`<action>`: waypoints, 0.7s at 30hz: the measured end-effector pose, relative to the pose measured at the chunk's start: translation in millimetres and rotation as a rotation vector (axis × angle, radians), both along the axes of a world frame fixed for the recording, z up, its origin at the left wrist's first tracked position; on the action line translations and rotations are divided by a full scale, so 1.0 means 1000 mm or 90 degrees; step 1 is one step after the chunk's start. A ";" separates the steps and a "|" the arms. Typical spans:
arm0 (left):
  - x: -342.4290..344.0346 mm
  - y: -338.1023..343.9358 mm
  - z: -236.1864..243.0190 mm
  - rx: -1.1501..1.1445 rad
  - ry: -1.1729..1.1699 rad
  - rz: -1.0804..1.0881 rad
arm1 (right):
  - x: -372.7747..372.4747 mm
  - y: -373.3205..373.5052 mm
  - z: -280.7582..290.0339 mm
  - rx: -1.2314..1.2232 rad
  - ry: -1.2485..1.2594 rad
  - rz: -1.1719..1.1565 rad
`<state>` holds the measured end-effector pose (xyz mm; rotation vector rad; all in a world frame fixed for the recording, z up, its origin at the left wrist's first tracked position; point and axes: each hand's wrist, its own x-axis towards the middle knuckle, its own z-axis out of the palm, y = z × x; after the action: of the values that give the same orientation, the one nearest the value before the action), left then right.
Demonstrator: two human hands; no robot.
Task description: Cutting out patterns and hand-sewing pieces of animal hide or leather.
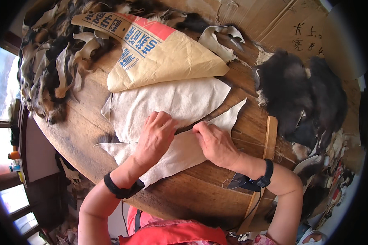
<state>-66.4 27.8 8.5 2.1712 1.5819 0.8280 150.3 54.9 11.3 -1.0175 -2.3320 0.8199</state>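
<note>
Two pale hide pieces lie skin side up on the wooden table, meeting along a slanting edge where dark fur shows. The larger upper piece (176, 98) reaches under a folded tan paper sheet (167, 67). Pointed corners mark the lower piece (182, 153). My left hand (154, 136) rests across both pieces, its fingers curled down at the meeting edge. Close by on the right, my right hand (215, 143) pinches the lower piece's edge between thumb and fingers. Any needle between the fingertips is too small to make out. Black bands circle both wrists.
Brown and black fur strips (55, 69) are heaped at the far left. Black fur pelts (292, 94) lie at the right, beyond a wooden stick (270, 136) with loose thread near it. Cardboard (270, 20) stands behind. The table's rounded edge curves along the left and front.
</note>
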 end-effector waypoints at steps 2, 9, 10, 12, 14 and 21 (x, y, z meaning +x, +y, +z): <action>-0.006 0.009 -0.001 -0.028 0.001 -0.043 | -0.004 0.001 -0.006 0.035 -0.009 0.025; -0.014 0.016 0.006 -0.193 -0.200 0.019 | -0.018 0.005 -0.011 0.123 -0.134 0.040; -0.016 0.015 0.007 -0.194 -0.204 0.019 | -0.015 0.005 -0.011 0.125 -0.135 0.040; -0.017 0.013 0.007 -0.194 -0.211 0.016 | -0.001 0.008 -0.010 0.139 -0.190 -0.046; -0.017 0.009 0.008 -0.181 -0.196 0.018 | 0.019 0.007 -0.005 0.138 -0.167 -0.044; 0.030 0.000 0.009 -0.025 -0.031 0.073 | 0.035 0.025 -0.017 0.141 -0.128 -0.085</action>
<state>-36.0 27.7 18.0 2.0341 1.6976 0.8688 185.3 80.2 -5.4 -1.1876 -2.4213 0.4131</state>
